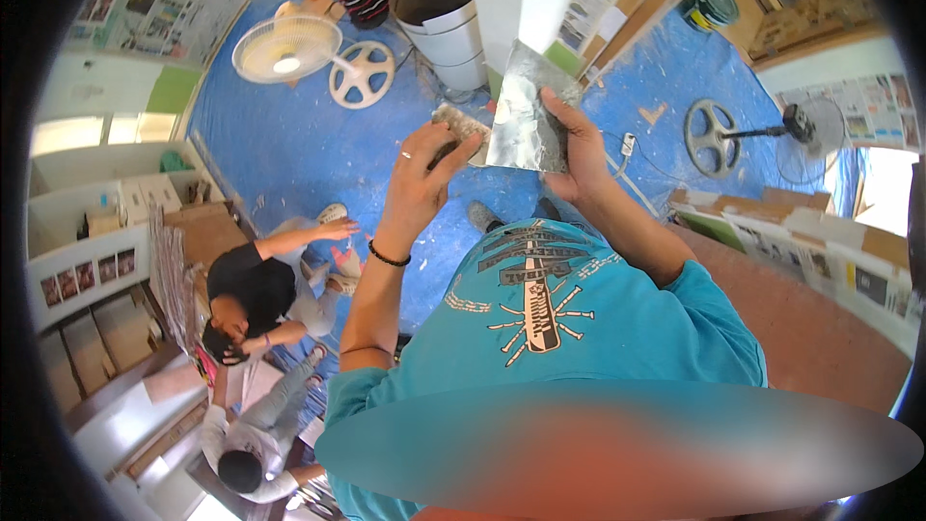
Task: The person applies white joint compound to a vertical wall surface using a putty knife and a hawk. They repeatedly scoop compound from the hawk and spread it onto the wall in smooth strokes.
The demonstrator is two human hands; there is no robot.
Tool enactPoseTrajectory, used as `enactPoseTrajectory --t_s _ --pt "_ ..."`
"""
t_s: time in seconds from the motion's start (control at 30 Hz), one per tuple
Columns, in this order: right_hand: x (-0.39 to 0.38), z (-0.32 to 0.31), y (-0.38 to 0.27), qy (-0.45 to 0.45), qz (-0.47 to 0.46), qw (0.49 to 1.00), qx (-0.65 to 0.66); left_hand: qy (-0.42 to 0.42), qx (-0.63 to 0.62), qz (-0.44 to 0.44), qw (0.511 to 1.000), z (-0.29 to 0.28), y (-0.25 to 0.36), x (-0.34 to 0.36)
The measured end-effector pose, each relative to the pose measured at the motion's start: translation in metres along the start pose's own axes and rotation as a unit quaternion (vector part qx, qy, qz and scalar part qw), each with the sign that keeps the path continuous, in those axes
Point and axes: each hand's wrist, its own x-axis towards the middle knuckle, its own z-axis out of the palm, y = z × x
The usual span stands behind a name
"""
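Note:
My right hand (579, 152) grips a shiny rectangular metal plate (519, 116) by its right edge, thumb on the face. Grey smears cover part of the plate's upper and right side. My left hand (417, 174) is closed on a small flat scraper-like piece (465, 123), crusted and greyish, whose exact kind I cannot make out. That piece is held close beside the plate's left edge; whether they touch is hard to tell. A ring and a dark beaded bracelet (390, 255) are on my left hand and wrist.
Blue sheeting (299, 150) covers the floor. A white fan (287, 48) and a large bin (439, 29) stand ahead; another fan (714, 138) and a cable with a socket (629, 145) lie right. Two people (253, 285) sit at the left. A bucket (712, 6) stands far right.

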Motion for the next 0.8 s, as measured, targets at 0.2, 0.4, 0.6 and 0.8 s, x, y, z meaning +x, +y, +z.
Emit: enactPoseTrajectory --t_s 0.2,0.4,0.6,0.8 --pt "-0.036 -0.012 0.000 0.077 -0.247 0.965 -0.030 0.177 -0.232 -0.165 0.942 0.026 0.051 0.011" --pt "-0.081 -0.062 -0.060 0.100 -0.386 0.915 0.057 -0.317 -0.071 -0.087 0.942 0.035 0.093 0.050" --pt "-0.124 -0.110 -0.124 0.105 -0.397 0.909 0.067 0.078 -0.526 -0.269 0.803 0.120 0.174 0.055" --pt "-0.164 -0.164 -0.143 0.164 -0.435 0.885 -0.007 -0.063 -0.414 -0.294 0.859 0.175 0.220 0.058"
